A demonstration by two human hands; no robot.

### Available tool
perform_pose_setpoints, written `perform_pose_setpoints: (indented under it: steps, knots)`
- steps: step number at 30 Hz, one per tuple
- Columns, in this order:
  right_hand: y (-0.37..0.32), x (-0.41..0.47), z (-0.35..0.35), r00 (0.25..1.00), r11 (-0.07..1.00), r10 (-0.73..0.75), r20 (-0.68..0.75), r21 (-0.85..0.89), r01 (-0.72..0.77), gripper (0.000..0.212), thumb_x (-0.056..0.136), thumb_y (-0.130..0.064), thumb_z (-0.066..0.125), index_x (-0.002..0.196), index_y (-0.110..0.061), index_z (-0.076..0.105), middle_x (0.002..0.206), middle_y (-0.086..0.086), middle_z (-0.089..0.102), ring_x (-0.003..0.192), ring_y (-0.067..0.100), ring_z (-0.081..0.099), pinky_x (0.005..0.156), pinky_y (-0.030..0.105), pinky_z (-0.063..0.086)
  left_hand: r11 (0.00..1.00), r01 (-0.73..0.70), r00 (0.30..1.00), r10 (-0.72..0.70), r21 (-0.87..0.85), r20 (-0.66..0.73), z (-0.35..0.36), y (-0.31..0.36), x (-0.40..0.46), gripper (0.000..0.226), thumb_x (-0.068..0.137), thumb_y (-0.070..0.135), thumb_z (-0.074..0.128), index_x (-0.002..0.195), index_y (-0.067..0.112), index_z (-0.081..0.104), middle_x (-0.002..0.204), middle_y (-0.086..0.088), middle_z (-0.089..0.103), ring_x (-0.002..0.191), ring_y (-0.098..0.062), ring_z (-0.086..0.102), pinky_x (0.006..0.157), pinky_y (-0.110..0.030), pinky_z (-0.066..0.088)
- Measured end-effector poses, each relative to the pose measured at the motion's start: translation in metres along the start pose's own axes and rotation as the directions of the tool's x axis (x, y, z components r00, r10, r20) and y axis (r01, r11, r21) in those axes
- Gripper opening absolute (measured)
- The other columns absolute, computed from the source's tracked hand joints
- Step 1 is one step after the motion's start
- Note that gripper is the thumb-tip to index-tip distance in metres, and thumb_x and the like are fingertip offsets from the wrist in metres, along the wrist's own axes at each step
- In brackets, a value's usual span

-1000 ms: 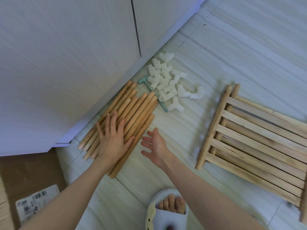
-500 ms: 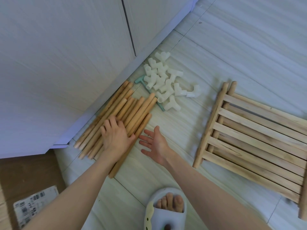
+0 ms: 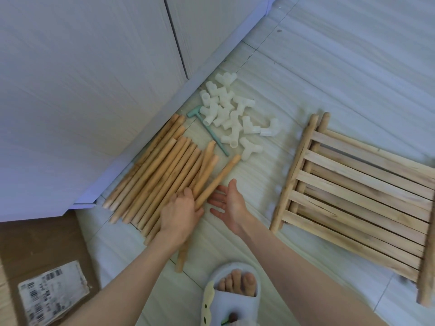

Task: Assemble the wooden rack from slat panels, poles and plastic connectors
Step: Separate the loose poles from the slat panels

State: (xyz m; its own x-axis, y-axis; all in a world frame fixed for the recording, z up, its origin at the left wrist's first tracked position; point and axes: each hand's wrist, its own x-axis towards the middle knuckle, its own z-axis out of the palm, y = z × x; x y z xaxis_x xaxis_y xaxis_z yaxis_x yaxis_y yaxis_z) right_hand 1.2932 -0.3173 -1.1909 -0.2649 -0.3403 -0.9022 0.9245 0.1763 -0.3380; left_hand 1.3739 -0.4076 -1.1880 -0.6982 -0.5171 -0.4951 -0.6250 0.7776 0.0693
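Risk noted: the left hand [image 3: 181, 214] curls loosely over one pole [image 3: 217, 180] while the right hand [image 3: 231, 204] waits spread and empty, so the round poles [image 3: 155, 175] may roll apart across the smooth floor [image 3: 329, 67].

Both forearms are bare right up to where the view cuts them off, with no sleeve, watch, ring or bracelet on either the left hand [image 3: 180, 214] or the right hand [image 3: 229, 205]. One foot shows at the bottom, toes out, in a pale lavender open-toe slipper [image 3: 231, 300] with a cream trim dotted green along its left edge.
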Motion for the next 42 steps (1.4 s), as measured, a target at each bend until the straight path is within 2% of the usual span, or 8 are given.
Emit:
perform_pose_setpoints:
  steps: [5, 11, 18, 23, 27, 34, 38, 42]
  knots:
    - [0.000, -0.004, -0.010, 0.999, 0.997, -0.038, 0.001, -0.063, 0.038, 0.040, 0.102, -0.040, 0.025, 0.116, -0.017, 0.054, 0.102, 0.004, 0.063, 0.098, 0.017, 0.059, 0.092, 0.036, 0.048, 0.995, -0.095, 0.994, 0.095, 0.003, -0.060, 0.020, 0.002, -0.004, 0.064, 0.084, 0.052, 0.053, 0.132, 0.010, 0.043, 0.112, -0.008, 0.053, 0.101, -0.026, 0.057, 0.060, -0.035, 0.052]
    - [0.000, -0.003, -0.004, 0.997, 0.988, -0.083, 0.002, -0.131, 0.083, 0.033, 0.100, -0.036, 0.038, 0.116, -0.012, 0.055, 0.110, 0.004, 0.063, 0.102, 0.017, 0.059, 0.091, 0.037, 0.050, 0.964, -0.230, 0.945, 0.253, 0.130, -0.208, 0.032, -0.016, -0.003, 0.058, 0.080, 0.034, 0.059, 0.127, 0.000, 0.053, 0.088, -0.016, 0.057, 0.069, -0.026, 0.060, 0.030, -0.023, 0.037]
    - [0.009, -0.004, 0.002, 0.998, 0.988, -0.064, -0.013, -0.140, 0.062, 0.039, 0.101, -0.034, 0.032, 0.116, -0.010, 0.059, 0.102, 0.006, 0.068, 0.094, 0.019, 0.064, 0.083, 0.033, 0.053, 0.967, -0.243, 0.927, 0.255, 0.076, -0.276, 0.038, -0.011, 0.003, 0.058, 0.090, 0.037, 0.048, 0.133, -0.002, 0.044, 0.098, -0.019, 0.055, 0.078, -0.031, 0.059, 0.035, -0.028, 0.044]
    - [0.020, -0.007, -0.009, 0.998, 0.995, -0.051, 0.023, -0.085, 0.053, 0.043, 0.102, -0.039, 0.029, 0.122, -0.012, 0.057, 0.108, 0.005, 0.067, 0.098, 0.015, 0.064, 0.076, 0.026, 0.054, 0.962, -0.227, 0.919, 0.262, 0.149, -0.294, 0.057, -0.011, -0.010, 0.055, 0.091, 0.040, 0.030, 0.137, 0.009, 0.036, 0.121, -0.018, 0.049, 0.103, -0.036, 0.052, 0.074, -0.045, 0.049]
    - [0.016, -0.012, -0.005, 0.994, 0.988, -0.098, 0.047, -0.113, 0.103, 0.029, 0.102, -0.032, 0.031, 0.109, -0.019, 0.055, 0.097, 0.000, 0.063, 0.088, 0.009, 0.062, 0.070, 0.022, 0.052, 0.980, -0.151, 0.955, 0.179, 0.132, -0.238, 0.055, -0.017, -0.007, 0.055, 0.092, 0.042, 0.027, 0.138, 0.012, 0.038, 0.137, -0.019, 0.045, 0.117, -0.039, 0.048, 0.082, -0.053, 0.045]
    - [0.015, -0.014, -0.004, 0.996, 0.981, -0.068, 0.057, -0.176, 0.077, 0.032, 0.102, -0.039, 0.028, 0.120, -0.024, 0.049, 0.103, -0.004, 0.057, 0.107, 0.016, 0.055, 0.096, 0.037, 0.047, 0.969, -0.212, 0.956, 0.233, 0.126, -0.180, 0.057, -0.030, -0.008, 0.057, 0.098, 0.038, 0.026, 0.146, 0.009, 0.019, 0.154, -0.013, 0.022, 0.141, -0.033, 0.021, 0.108, -0.057, 0.023]
    - [0.017, -0.016, -0.003, 0.996, 0.990, -0.050, 0.075, -0.125, 0.059, 0.022, 0.102, -0.038, 0.028, 0.101, -0.029, 0.047, 0.100, -0.002, 0.056, 0.105, 0.017, 0.054, 0.097, 0.039, 0.046, 0.989, -0.141, 0.933, 0.147, 0.042, -0.329, 0.043, -0.031, -0.006, 0.045, 0.079, 0.008, 0.069, 0.122, 0.002, 0.055, 0.119, -0.017, 0.056, 0.106, -0.035, 0.053, 0.084, -0.049, 0.046]
    - [0.016, -0.017, -0.004, 0.996, 0.993, -0.039, 0.075, -0.105, 0.047, 0.023, 0.102, -0.037, 0.027, 0.093, -0.030, 0.048, 0.098, -0.001, 0.056, 0.102, 0.017, 0.055, 0.099, 0.038, 0.045, 0.997, -0.050, 0.960, 0.065, 0.061, -0.272, 0.029, -0.024, 0.003, 0.035, 0.075, 0.018, 0.074, 0.105, 0.003, 0.065, 0.099, -0.016, 0.058, 0.089, -0.034, 0.055, 0.071, -0.045, 0.043]
